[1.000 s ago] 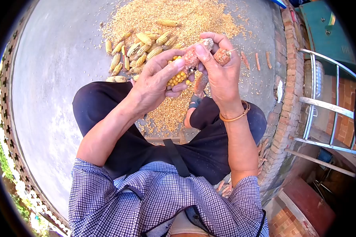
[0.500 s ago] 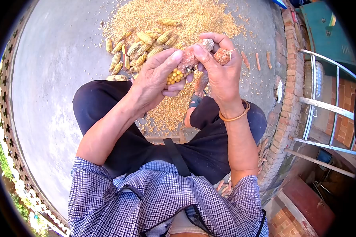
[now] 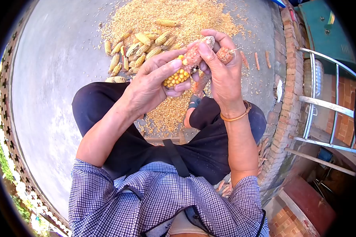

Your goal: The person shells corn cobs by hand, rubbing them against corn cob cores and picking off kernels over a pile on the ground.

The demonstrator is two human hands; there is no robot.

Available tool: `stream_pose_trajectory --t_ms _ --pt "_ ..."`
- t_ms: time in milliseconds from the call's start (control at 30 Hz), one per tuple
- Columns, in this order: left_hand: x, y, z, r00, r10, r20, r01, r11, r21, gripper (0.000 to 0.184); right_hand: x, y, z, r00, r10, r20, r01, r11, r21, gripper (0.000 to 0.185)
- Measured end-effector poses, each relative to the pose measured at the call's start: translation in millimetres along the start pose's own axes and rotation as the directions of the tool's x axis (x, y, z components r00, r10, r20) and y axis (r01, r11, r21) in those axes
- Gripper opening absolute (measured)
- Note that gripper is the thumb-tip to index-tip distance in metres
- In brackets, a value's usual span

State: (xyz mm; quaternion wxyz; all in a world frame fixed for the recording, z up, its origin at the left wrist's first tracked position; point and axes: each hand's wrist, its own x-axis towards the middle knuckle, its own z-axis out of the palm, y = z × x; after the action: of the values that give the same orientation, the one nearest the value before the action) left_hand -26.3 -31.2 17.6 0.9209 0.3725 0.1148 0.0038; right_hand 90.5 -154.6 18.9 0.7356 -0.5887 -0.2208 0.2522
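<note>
My left hand (image 3: 152,81) is wrapped round a partly shelled corn cob (image 3: 192,57), with yellow kernels on its lower left end and bare pinkish core towards the upper right. My right hand (image 3: 224,71) grips a reddish bare cob (image 3: 224,55), whose end sticks out between thumb and fingers; its thumb also touches the pale tip of the partly shelled cob. Both hands meet above my crossed legs. Behind them lies a pile of unshelled corn cobs (image 3: 142,47) on a wide spread of loose kernels (image 3: 134,17).
Several bare cobs (image 3: 257,61) lie on the concrete floor (image 3: 47,87) at the right. A low brick edge (image 3: 290,83) runs beside a white metal frame (image 3: 327,104). A foot in a sandal (image 3: 194,101) shows beyond my hands. More bare cobs (image 3: 262,152) lie near my right elbow.
My left thumb has moved down and left along the partly shelled cob, baring more yellow kernels to view. My right hand has shifted slightly up, still gripping the bare cob.
</note>
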Motion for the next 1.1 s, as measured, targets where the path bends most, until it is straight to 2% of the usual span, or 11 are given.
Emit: stream_pose_trajectory --t_ms 100,267,367,467,567,700,867,967,1100 --pt "1.8 -2.7 -1.4 1.0 -0.012 -0.021 0.013 1.0 0.008 0.049 -1.1 2.3 2.2 0.999 -0.034 -0.016 0.034 0.999 -0.036 0.029" --pt "5.0 -3.2 -3.7 0.997 -0.064 -0.047 0.064 0.998 -0.019 0.048 -0.5 4.3 -1.0 0.999 0.006 -0.049 -0.006 1.0 0.002 0.025" --pt "3.3 -3.4 -4.9 0.997 -0.052 -0.048 0.052 0.999 0.013 0.048 -0.7 1.8 -1.4 0.998 0.032 -0.059 -0.031 0.999 0.033 0.024" --pt "4.2 -1.2 -6.1 1.0 -0.011 0.026 0.011 1.0 0.0 0.046 0.2 1.4 -1.1 0.997 0.028 -0.068 -0.026 0.999 0.034 0.025" --pt "3.3 -1.1 -5.9 1.0 -0.008 0.005 0.007 0.996 0.094 0.045 0.0 1.3 1.1 0.997 0.011 -0.077 -0.011 1.0 0.001 0.026" --pt "3.0 -6.3 -6.0 0.999 0.029 -0.026 -0.027 0.996 0.091 0.041 -0.5 6.4 2.0 0.995 0.014 -0.099 -0.009 0.999 0.048 0.024" --pt "3.1 -9.4 -5.0 0.996 0.023 -0.09 -0.015 0.996 0.092 0.034 -1.0 9.3 4.9 0.991 -0.008 -0.134 0.005 1.0 -0.025 0.023" --pt "3.6 -8.3 -8.7 0.998 0.005 -0.066 0.001 0.996 0.086 0.033 -1.1 12.0 5.7 0.989 -0.039 -0.14 0.028 0.996 -0.079 0.024" --pt "2.3 -4.8 -4.2 0.99 -0.045 -0.135 0.058 0.994 0.089 0.035 -3.3 13.4 6.5 0.991 -0.058 -0.121 0.045 0.993 -0.113 0.024"
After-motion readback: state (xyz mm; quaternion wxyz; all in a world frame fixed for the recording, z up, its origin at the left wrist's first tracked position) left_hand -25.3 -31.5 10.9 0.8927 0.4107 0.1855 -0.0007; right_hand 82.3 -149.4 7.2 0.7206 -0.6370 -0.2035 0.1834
